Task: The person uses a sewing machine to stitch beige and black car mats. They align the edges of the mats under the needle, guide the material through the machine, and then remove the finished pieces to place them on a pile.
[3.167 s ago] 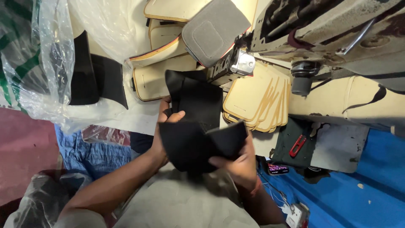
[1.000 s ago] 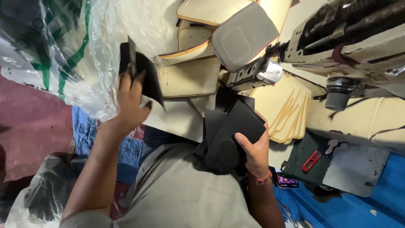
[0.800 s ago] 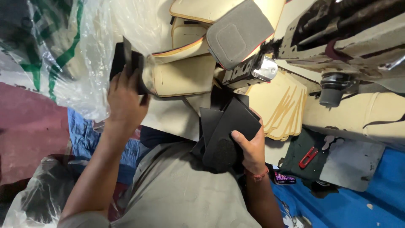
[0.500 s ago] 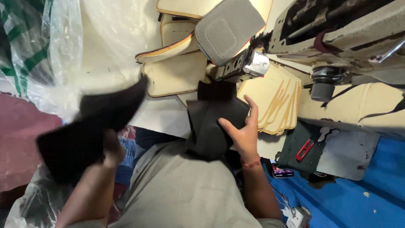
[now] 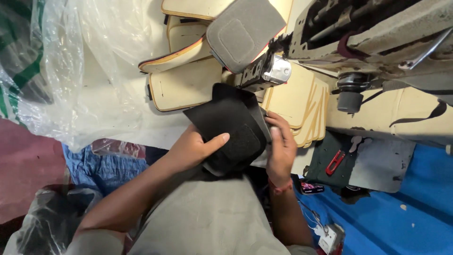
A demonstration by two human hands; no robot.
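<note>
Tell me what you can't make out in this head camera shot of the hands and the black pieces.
- Head view: how many black pieces are stacked; they overlap.
- Left hand: its fingers, hidden beneath the stack; only the thumb shows.
- Right hand: its palm side, turned away.
- Sewing machine: its top, cut off by the frame edge.
- Plastic bag: its contents, blurred behind the film.

Matt black fabric pieces (image 5: 231, 130), glossy clear plastic sheeting (image 5: 85, 75), shiny metal machine part (image 5: 277, 70).

Left hand brought back to centre frame

A black piece (image 5: 231, 125) fetched from upper left is now gripped by both left hand (image 5: 191, 148) and right hand (image 5: 281, 146).
</note>
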